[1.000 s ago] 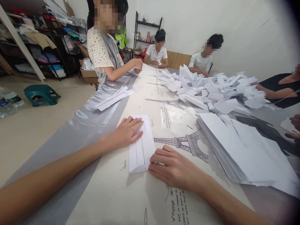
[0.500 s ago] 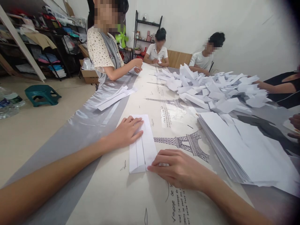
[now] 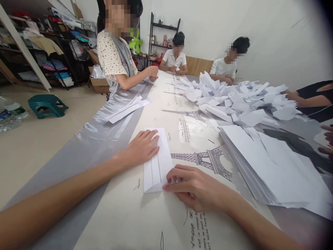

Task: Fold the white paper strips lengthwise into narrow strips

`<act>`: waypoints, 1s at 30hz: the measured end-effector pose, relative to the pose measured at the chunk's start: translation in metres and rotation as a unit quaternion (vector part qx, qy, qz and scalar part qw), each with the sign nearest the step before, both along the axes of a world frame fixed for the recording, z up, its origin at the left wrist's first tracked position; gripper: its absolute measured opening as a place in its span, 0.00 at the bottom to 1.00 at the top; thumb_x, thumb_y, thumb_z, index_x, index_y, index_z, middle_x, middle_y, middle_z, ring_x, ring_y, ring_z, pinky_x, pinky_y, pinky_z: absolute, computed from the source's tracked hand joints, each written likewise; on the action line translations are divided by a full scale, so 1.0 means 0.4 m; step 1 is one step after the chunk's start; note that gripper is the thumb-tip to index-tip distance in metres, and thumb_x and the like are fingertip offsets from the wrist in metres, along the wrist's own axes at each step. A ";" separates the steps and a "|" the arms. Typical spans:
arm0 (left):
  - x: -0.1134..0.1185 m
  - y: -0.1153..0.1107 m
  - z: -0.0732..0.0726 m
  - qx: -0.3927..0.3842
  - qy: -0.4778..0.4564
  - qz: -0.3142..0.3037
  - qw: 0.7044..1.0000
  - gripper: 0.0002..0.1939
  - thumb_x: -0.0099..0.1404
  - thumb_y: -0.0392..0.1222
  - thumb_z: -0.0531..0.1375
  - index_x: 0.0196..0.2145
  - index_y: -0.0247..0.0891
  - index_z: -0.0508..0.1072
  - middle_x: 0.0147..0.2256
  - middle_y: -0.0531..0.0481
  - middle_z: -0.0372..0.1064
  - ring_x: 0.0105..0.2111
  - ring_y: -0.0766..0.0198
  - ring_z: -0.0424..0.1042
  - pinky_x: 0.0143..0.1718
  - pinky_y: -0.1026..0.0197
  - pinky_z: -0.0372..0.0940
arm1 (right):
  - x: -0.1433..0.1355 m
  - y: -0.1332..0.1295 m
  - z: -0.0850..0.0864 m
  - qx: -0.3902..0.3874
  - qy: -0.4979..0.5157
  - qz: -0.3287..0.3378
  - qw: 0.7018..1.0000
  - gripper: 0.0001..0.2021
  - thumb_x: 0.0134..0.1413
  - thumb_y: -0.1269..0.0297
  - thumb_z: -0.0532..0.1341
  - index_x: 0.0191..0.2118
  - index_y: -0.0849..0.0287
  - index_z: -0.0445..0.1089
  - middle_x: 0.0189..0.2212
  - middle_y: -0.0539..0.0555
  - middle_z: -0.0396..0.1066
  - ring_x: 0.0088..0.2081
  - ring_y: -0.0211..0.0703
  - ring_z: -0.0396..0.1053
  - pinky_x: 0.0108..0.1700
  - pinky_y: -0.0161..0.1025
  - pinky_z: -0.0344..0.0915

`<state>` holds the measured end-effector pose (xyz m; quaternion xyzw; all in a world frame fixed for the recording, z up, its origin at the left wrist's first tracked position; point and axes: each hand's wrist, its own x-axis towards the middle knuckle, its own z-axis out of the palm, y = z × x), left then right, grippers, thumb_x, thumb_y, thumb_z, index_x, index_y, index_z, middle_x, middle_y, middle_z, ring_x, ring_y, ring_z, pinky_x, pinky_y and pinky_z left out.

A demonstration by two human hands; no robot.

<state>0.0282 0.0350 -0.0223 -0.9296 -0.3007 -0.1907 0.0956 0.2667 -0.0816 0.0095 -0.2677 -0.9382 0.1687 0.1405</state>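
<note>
A strip of folded white paper [image 3: 152, 175] lies lengthwise before me on the printed tablecloth, creases running along it and a small fold at its near end. Across its far left part rests my left hand [image 3: 142, 146], palm down with the fingers stretched out. At the near right corner, my right hand [image 3: 194, 185] pinches the paper's edge between thumb and fingers. Part of that edge is hidden behind the fingers.
To the right lies a thick stack of white sheets [image 3: 262, 166], with a heap of folded papers [image 3: 234, 97] beyond. Several paper strips [image 3: 128, 109] lie on the left side. Other people sit or stand around the table. A green stool [image 3: 47, 105] is on the floor.
My right hand's fingers have curled slightly more at the paper's near corner. My left hand and the paper are almost unmoved.
</note>
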 end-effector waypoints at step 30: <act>-0.006 -0.068 0.054 -0.293 -0.017 -0.234 0.927 0.13 0.73 0.53 0.58 0.38 0.42 0.63 0.38 0.52 0.67 0.40 0.59 0.65 0.47 0.56 0.55 | 0.003 0.014 0.000 -0.181 0.041 -0.119 0.975 0.07 0.64 0.71 0.60 0.45 0.53 0.64 0.43 0.50 0.68 0.43 0.40 0.65 0.43 0.38 0.65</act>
